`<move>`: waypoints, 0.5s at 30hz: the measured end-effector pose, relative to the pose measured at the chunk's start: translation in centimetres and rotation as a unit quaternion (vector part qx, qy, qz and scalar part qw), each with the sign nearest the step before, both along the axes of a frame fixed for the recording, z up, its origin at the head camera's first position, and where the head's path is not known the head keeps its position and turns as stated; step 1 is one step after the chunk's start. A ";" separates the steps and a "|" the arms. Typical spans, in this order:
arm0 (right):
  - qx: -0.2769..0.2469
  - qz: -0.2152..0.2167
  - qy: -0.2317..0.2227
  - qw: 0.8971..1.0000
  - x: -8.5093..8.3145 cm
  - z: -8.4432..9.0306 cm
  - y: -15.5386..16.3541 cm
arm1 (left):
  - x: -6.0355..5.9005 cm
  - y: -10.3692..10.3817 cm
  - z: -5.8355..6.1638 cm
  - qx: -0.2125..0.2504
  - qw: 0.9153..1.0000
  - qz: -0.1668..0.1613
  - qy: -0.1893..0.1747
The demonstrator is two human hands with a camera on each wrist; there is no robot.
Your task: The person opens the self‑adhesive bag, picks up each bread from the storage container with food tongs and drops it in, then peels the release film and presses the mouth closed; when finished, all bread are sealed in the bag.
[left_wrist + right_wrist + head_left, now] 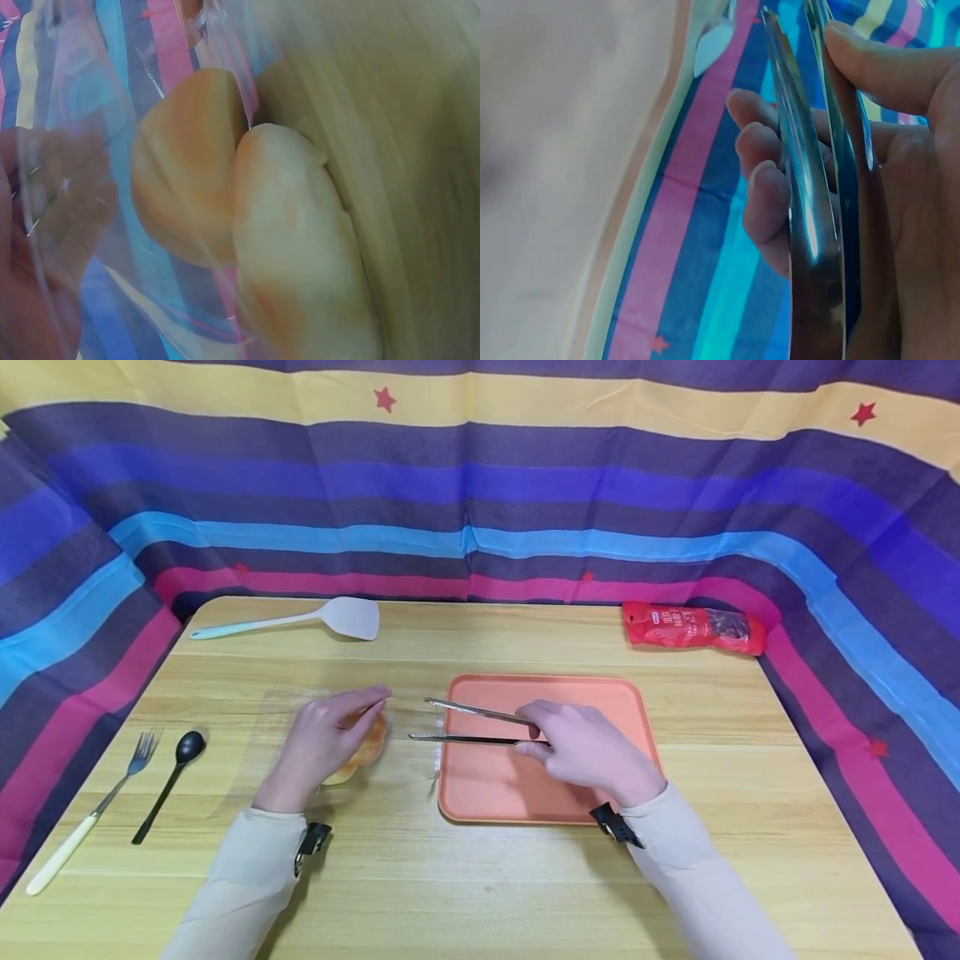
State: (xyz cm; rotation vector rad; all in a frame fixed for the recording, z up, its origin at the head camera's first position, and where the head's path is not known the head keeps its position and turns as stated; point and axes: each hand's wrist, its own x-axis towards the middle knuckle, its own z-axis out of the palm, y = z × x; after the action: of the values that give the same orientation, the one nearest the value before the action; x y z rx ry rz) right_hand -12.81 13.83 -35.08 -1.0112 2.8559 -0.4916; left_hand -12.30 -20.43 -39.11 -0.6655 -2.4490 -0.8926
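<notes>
My left hand (pixel 326 739) pinches the edge of a clear plastic bag (pixel 266 718), thumb and fingertips meeting at its opening on the right. Bread rolls (pixel 372 745) lie in the bag, partly hidden under that hand. The left wrist view shows two of them through the plastic, a rounded golden-brown roll (pixel 184 165) and a longer pale one (pixel 289 240). Over the tray, my right hand (pixel 588 743) grips metal tongs (pixel 480 711), thumb on one arm and fingers round the other. The tongs' tips point left toward the bag, spread slightly apart.
Under the right hand is a pink tray (pixel 480 797). A fork (pixel 95 814) and a black spoon (pixel 168 785) lie at the left, a pale spatula (pixel 348 617) at the back left. A red snack packet (pixel 690 627) sits at the back right, near the striped cloth (pixel 525 493).
</notes>
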 end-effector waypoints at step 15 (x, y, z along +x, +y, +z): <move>-0.038 -0.073 -0.030 0.996 0.7 1.0 4.5 | -0.1 -0.3 -0.3 0.000 1.000 -0.009 0.018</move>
State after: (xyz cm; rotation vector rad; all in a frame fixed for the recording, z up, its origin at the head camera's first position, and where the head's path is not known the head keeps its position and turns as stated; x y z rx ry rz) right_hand -12.11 18.37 -34.07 -0.7861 2.8911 -0.6344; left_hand -12.39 -20.70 -39.38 -0.6999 -2.4161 -0.8797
